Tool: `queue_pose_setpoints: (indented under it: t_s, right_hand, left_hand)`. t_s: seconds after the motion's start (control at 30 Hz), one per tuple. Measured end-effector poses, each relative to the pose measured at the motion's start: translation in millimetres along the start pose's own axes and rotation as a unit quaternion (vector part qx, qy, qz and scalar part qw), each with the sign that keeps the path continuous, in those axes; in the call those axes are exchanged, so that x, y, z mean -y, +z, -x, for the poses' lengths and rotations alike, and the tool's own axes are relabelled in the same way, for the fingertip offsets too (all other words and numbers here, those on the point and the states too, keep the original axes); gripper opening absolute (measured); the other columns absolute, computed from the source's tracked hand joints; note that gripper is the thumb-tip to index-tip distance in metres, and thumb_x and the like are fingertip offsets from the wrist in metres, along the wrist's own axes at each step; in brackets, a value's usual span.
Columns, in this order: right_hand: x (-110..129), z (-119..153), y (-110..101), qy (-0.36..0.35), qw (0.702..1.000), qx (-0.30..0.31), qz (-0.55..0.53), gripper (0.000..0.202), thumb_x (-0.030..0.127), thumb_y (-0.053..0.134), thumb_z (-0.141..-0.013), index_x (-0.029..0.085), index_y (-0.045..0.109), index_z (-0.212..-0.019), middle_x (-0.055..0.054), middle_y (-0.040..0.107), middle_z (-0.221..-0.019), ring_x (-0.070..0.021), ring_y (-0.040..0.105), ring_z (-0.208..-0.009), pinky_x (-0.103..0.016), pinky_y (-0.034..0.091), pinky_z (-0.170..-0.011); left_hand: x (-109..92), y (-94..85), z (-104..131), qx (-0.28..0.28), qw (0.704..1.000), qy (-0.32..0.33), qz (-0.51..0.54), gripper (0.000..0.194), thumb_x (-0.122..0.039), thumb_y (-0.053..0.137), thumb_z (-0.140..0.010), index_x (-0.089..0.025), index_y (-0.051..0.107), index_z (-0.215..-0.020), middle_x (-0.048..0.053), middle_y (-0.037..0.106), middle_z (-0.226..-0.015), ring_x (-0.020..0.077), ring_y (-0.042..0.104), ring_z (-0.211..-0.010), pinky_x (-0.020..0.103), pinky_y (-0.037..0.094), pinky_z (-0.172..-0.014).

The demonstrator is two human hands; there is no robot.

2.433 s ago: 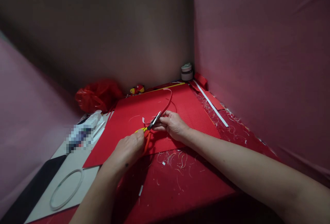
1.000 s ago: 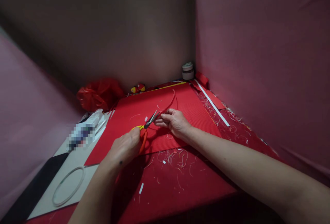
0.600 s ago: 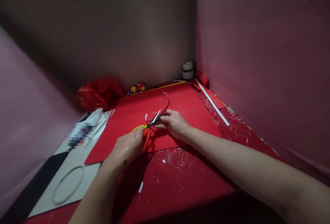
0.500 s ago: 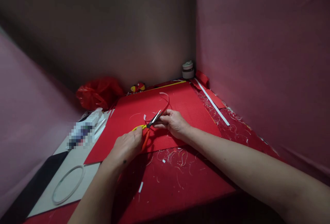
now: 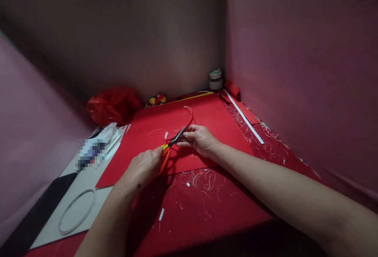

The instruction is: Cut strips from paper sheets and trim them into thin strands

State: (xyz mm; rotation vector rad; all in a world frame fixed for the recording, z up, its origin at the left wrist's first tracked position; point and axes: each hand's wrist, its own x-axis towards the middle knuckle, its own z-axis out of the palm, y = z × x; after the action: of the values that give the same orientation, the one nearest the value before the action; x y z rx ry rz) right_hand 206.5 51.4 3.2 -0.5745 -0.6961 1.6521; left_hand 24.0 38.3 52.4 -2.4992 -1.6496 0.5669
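My left hand (image 5: 145,166) is closed around the yellow and orange handles of a pair of scissors (image 5: 172,142). The dark blades point up and to the right and lie nearly together along a thin red strip. My right hand (image 5: 199,140) pinches that curved red strip (image 5: 190,116) between thumb and fingers, close to the blade tips. The strip's upper end curls away to the left, showing a pale underside. Both hands are over a ridged red sheet (image 5: 159,123).
At the back left lies a red plastic bag (image 5: 113,105), near a small red and yellow object (image 5: 158,99). A lidded container (image 5: 215,79) stands in the far corner. On the right is a white strip (image 5: 243,115) among thread scraps. A pale ring (image 5: 77,211) lies front left.
The scissor blades have closed from a slightly open position, and the handles have come together in my left hand. My right hand has hardly moved.
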Motion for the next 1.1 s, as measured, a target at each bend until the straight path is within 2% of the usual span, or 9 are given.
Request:
queue_pose_setpoints:
  t_s: [0.13,0.23,0.57,0.87,1.1]
  right_hand:
    - [5.1,-0.5,-0.1,-0.016,0.999,-0.027,-0.012,0.016,-0.001,0.053,-0.073,0.015,0.05,-0.07,-0.001,0.065,-0.063,-0.0151,0.066,-0.058,-0.033,0.058,-0.065]
    - [8.0,-1.3,0.0,-0.011,0.999,-0.046,-0.01,0.016,0.002,0.051,-0.077,0.016,0.049,-0.07,-0.002,0.065,-0.064,-0.0157,0.067,-0.056,-0.031,0.058,-0.062]
    - [7.3,-1.5,-0.3,-0.03,0.999,-0.03,0.009,0.012,0.006,0.054,-0.078,0.016,0.049,-0.072,-0.004,0.067,-0.067,-0.0157,0.067,-0.063,-0.031,0.058,-0.066]
    - [5.5,-0.3,1.2,-0.012,1.0,-0.001,0.026,0.013,0.003,0.052,-0.08,0.013,0.053,-0.073,-0.005,0.067,-0.071,-0.0149,0.068,-0.064,-0.028,0.057,-0.066]
    - [4.6,-0.4,2.2,-0.009,1.0,-0.016,0.024,0.017,0.0,0.048,-0.081,0.013,0.052,-0.072,-0.004,0.066,-0.068,-0.0152,0.068,-0.063,-0.029,0.057,-0.066]
  left_hand:
    - [3.5,2.5,-0.4,-0.014,1.0,0.01,0.01,0.033,-0.033,0.032,-0.09,-0.019,0.05,-0.114,0.012,0.066,-0.089,0.0298,0.064,-0.084,0.036,0.044,-0.066]
    - [3.4,2.3,-0.4,-0.011,1.0,0.009,0.007,0.032,-0.034,0.032,-0.09,-0.019,0.05,-0.11,0.012,0.066,-0.088,0.0298,0.064,-0.082,0.036,0.044,-0.064]
    - [-5.4,-10.6,11.4,0.024,0.999,-0.005,-0.021,0.026,-0.025,0.023,-0.088,-0.017,0.046,-0.099,0.014,0.064,-0.092,0.031,0.063,-0.085,0.039,0.045,-0.065]
    - [-12.5,-12.9,7.9,0.039,0.999,-0.014,-0.027,0.028,-0.022,0.025,-0.088,-0.013,0.046,-0.105,0.016,0.064,-0.099,0.0311,0.062,-0.091,0.039,0.045,-0.069]
    - [-6.0,-4.4,3.5,0.012,1.0,-0.013,-0.018,0.038,-0.026,0.023,-0.091,-0.014,0.044,-0.12,0.016,0.065,-0.098,0.0308,0.063,-0.091,0.04,0.046,-0.07]
